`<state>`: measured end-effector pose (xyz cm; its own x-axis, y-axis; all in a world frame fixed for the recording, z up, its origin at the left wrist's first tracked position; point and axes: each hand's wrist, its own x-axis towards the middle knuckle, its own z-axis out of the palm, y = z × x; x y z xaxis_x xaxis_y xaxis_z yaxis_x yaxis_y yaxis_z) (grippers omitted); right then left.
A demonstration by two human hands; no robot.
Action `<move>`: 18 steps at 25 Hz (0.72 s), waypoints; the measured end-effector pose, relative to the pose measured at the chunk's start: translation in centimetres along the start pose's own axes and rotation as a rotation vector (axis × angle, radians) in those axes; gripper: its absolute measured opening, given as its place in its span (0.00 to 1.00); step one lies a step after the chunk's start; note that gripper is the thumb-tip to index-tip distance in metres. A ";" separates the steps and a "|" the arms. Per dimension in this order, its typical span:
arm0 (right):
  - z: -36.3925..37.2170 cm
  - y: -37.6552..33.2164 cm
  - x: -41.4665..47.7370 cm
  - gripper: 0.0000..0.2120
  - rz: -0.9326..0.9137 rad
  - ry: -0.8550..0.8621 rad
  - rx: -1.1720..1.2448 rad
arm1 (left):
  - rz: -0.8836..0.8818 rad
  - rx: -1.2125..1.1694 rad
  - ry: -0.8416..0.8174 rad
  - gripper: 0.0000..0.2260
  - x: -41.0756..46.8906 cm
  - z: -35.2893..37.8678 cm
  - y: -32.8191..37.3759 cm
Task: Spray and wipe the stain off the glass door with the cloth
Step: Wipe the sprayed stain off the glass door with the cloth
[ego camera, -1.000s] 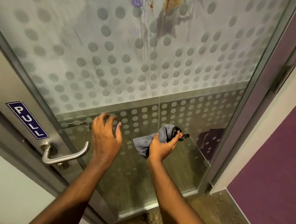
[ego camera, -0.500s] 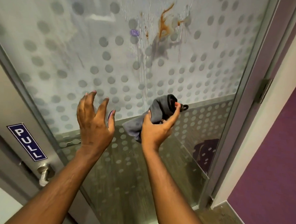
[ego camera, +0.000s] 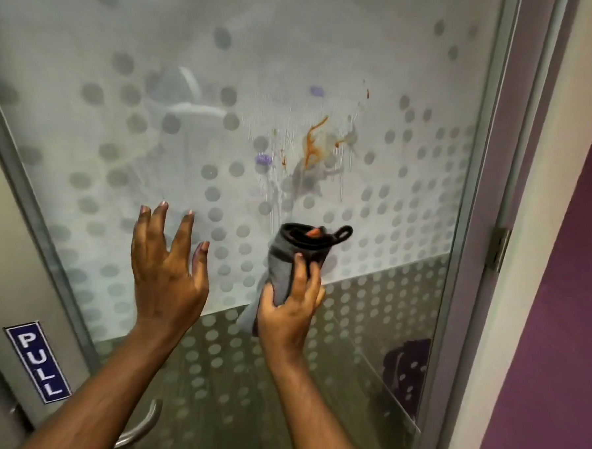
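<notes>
A frosted glass door (ego camera: 124, 78) with a grey dot pattern fills the view. An orange-brown stain (ego camera: 314, 141) streaks the glass right of centre, with wet drip lines running down below it and small purple spots beside it. My right hand (ego camera: 288, 309) grips a bunched grey cloth (ego camera: 286, 258) with a black edge, held upright against the glass just below the stain. My left hand (ego camera: 167, 269) is raised beside it, fingers spread and holding nothing, close to the glass. No spray bottle is in view.
A metal lever handle (ego camera: 140, 429) sits at the bottom left, under a blue PULL sign (ego camera: 37, 361) on the door's metal stile. The door frame with a hinge (ego camera: 497, 248) stands on the right, next to a white and purple wall (ego camera: 564, 307).
Both hands have risen up the glass toward the stain, the right one carrying the cloth. The view has tilted upward, so the stain now sits nearer the middle.
</notes>
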<state>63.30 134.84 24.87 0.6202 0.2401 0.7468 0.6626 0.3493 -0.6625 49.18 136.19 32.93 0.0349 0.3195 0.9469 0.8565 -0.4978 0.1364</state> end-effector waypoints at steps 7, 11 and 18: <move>-1.1 1.8 15.5 0.26 0.183 0.268 0.028 | 0.068 0.021 0.116 0.20 5.8 -0.1 0.5; -0.6 0.2 18.0 0.28 0.053 0.216 0.020 | 0.078 0.030 0.188 0.20 7.9 0.6 1.2; -2.9 -0.6 25.1 0.26 0.003 0.158 0.023 | 0.125 0.096 0.316 0.20 7.7 2.3 0.7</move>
<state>79.69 138.02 43.81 0.6813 0.0964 0.7256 0.6523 0.3698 -0.6616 51.29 140.19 39.69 -0.0056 -0.0123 0.9999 0.9008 -0.4342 -0.0003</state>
